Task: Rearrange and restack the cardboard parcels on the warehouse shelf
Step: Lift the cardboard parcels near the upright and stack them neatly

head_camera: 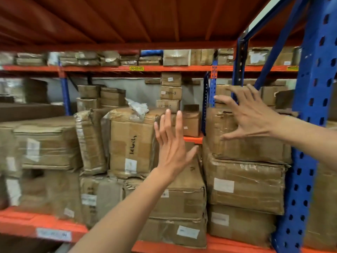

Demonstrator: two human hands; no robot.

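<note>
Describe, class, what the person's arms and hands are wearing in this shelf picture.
Nothing is worn. The left hand and right hand are bare, with no gloves, rings or watch visible. Both forearms are uncovered as far as the picture shows; no sleeves appear. The fingers are bare too.

dim warm indoor light, motion blur strongest at left, wide-angle bending at edges, soft shadows between parcels (248,187)

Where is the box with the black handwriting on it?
The handwritten box stands upright at centre-left of the head view, on top of lower parcels, just left of the open left hand and right of a leaning taped parcel.
</note>
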